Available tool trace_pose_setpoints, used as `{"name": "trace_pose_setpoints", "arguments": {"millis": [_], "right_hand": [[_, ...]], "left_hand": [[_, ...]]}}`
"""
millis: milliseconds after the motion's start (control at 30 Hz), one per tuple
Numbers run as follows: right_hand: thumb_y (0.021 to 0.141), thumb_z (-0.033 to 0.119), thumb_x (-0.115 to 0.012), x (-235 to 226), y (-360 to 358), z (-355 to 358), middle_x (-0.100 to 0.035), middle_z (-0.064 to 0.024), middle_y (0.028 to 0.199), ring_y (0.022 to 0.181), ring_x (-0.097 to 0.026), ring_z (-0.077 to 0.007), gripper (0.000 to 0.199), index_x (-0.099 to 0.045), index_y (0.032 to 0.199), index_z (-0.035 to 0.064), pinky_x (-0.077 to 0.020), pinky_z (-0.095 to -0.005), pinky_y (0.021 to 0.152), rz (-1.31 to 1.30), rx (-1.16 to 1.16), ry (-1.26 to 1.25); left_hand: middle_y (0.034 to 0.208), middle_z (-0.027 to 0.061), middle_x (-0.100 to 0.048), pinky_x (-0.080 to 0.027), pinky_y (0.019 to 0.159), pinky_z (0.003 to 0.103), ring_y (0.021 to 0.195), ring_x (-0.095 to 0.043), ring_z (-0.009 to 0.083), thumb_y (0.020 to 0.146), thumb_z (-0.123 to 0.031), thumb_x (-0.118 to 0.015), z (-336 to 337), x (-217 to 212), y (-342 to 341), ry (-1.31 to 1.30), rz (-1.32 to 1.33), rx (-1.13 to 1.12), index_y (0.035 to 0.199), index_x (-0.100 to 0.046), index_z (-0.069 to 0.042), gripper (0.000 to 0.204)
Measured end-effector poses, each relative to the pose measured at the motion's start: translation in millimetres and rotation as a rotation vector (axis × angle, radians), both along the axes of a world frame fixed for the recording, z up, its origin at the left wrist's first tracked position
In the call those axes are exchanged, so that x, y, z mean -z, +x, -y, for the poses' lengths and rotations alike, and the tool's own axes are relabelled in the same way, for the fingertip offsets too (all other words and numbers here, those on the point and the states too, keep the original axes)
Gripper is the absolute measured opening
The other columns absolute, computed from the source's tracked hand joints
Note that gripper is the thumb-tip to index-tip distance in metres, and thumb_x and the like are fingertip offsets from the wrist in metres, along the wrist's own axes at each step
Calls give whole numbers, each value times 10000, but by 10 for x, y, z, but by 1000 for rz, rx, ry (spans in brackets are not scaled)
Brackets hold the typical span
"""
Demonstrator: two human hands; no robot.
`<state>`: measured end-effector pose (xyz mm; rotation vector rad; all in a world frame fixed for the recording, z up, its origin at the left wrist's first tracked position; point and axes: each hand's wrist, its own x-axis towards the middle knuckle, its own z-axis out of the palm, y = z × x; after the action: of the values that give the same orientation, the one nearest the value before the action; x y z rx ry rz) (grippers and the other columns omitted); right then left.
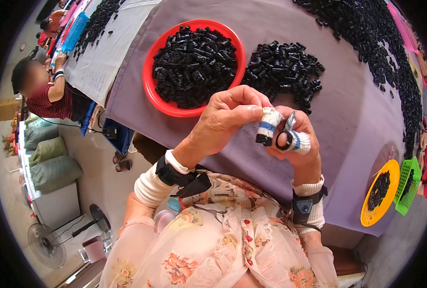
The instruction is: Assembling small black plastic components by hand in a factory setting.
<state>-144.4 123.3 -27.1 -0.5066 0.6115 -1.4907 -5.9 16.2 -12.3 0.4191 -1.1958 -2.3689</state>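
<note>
My left hand (223,117) pinches the upper edge of a white knitted finger sleeve (267,126) with a blue stripe and a dark end. My right hand (305,127) is curled just beside it, its fingers bent inward. A second white-and-blue finger sleeve (300,142) covers a digit of that hand. From the curled fingers a small grey pointed piece (290,120) sticks up, like a short blade. Beyond my hands stand a red basin (147,79) full of small black plastic parts (194,65) and a loose heap of the same parts (285,69).
More black parts (367,38) spread along the table's right side. A yellow plate (367,213) and a green basket (408,201) hold some at the right edge. At left, a co-worker (50,93) sits by the table; a fan (48,245) stands on the floor.
</note>
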Motion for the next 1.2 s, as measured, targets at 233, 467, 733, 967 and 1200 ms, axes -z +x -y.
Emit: {"name": "trace_pose_setpoints", "arguments": {"millis": [233, 467, 733, 967, 1200], "right_hand": [[725, 151, -693, -14, 23, 60, -507, -34, 607, 391, -392, -84, 282, -573, 894, -40, -299, -207, 333, 93, 26, -82], [795, 153, -601, 109, -159, 16, -440, 1, 530, 397, -387, -87, 242, -520, 942, -21, -298, -206, 336, 78, 110, -162], [658, 28, -728, -173, 49, -76, -567, 19, 677, 552, -478, -19, 227, -607, 850, 33, -379, -165, 504, -642, 307, -43], [697, 32, -692, -160, 112, -4, -573, 27, 710, 633, -496, -39, 225, -591, 898, 40, -404, -179, 579, -989, 440, 109], [671, 9, -690, -124, 116, 29, -616, -30, 737, 647, -558, -78, 254, -574, 894, 50, -449, -210, 583, -1072, 521, -99]], "left_hand": [[837, 52, -516, -413, 719, 251, 790, -493, 112, 783, -69, -574, -23, -9, 6, -49, -26, -38, 787, -507, -55, 68], [821, 40, -547, -415, 685, 221, 730, -500, 86, 803, -82, -565, -9, -62, 48, -15, 65, -143, 800, -517, -52, 56], [817, 28, -586, -438, 657, 202, 707, -540, 70, 820, -61, -574, -64, 77, -25, -3, 185, -283, 865, -539, -44, 60], [848, 42, -599, -459, 669, 231, 733, -551, 82, 802, -44, -609, -122, 8, -5, -31, 159, -293, 944, -532, -31, 162], [890, 45, -606, -462, 715, 230, 773, -561, 84, 820, -59, -594, -144, 25, -1, -92, 203, -338, 987, -548, -18, 177]]}}
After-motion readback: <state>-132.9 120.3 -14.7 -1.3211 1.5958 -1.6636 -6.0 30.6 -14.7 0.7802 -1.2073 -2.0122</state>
